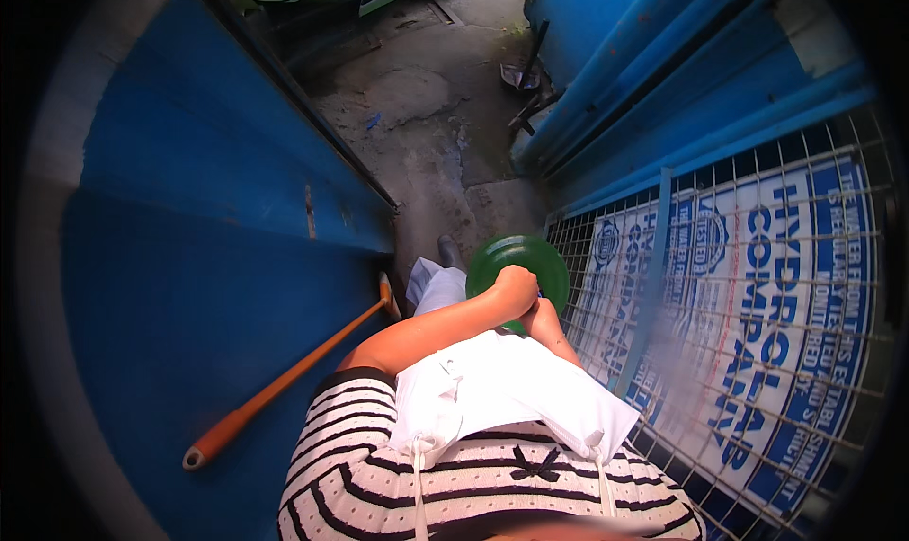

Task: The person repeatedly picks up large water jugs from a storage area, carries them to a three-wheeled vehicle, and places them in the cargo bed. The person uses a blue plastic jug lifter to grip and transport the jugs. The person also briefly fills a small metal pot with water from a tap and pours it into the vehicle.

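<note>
At the far left of the frame a blue metal wall (189, 257) fills the picture from top to bottom, its upper edge bent by the lens. An orange long handle (284, 380) leans against it, running from the lower left up toward the middle; its top end meets the wall's edge and what it carries there is hidden.

In the middle, the left hand (516, 290) is closed over the near rim of a round green plate (525, 257), the grip narrow and holding that rim. The plate sits at the centre of the frame, just above a white cloth (492, 390) that drapes over a striped black-and-white top (398, 475). The right hand (542, 316) is tucked below the plate, mostly covered by the left forearm and the cloth; I cannot tell whether its grip is wide or narrow, or what it touches.

Above the plate a strip of cracked concrete ground (426, 115) runs to the top of the frame, the only open room, narrow between the two blue sides.

On the right, a wire mesh panel (757, 352) covers a blue-and-white printed sign, close beside the plate's right edge. Blue beams (663, 68) slant above it.
</note>
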`<state>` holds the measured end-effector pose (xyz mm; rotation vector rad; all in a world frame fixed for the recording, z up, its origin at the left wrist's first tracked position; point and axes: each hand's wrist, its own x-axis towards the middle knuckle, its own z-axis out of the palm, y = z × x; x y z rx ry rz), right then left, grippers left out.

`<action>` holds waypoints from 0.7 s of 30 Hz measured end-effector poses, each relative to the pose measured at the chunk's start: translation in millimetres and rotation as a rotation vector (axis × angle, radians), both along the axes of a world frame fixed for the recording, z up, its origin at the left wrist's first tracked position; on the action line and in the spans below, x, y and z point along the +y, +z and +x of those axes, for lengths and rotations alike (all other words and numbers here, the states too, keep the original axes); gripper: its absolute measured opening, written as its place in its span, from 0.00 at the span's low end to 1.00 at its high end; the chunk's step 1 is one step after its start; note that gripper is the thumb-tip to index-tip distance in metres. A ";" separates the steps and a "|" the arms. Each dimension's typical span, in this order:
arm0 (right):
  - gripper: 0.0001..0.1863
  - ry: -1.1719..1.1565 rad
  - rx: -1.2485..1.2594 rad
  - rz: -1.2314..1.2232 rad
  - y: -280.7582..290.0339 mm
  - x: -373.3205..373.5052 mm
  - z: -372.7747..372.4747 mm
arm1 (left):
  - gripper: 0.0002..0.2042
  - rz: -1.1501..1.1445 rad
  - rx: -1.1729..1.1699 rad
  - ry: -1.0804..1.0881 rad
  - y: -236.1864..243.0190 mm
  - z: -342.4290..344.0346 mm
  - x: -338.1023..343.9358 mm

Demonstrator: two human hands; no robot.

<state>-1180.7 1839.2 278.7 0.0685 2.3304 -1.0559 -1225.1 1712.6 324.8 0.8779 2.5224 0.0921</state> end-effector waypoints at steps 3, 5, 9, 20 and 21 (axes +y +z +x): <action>0.15 0.015 -0.038 -0.103 -7.4 -22.0 -71.3 | 0.05 0.002 -0.032 -0.013 -8.5 -68.2 -29.8; 0.14 0.075 0.047 -0.041 -0.7 -44.0 -117.5 | 0.06 0.051 -0.011 0.080 0.1 -109.0 -51.1; 0.11 0.105 0.076 -0.086 22.1 -85.3 -194.1 | 0.05 0.026 0.044 0.159 25.9 -175.5 -94.3; 0.09 0.344 0.076 -0.302 5.9 -207.7 -424.3 | 0.07 -0.017 0.083 0.535 19.4 -372.7 -208.7; 0.09 0.391 0.057 -0.289 -0.4 -219.5 -453.6 | 0.07 0.004 0.076 0.578 13.5 -395.7 -221.0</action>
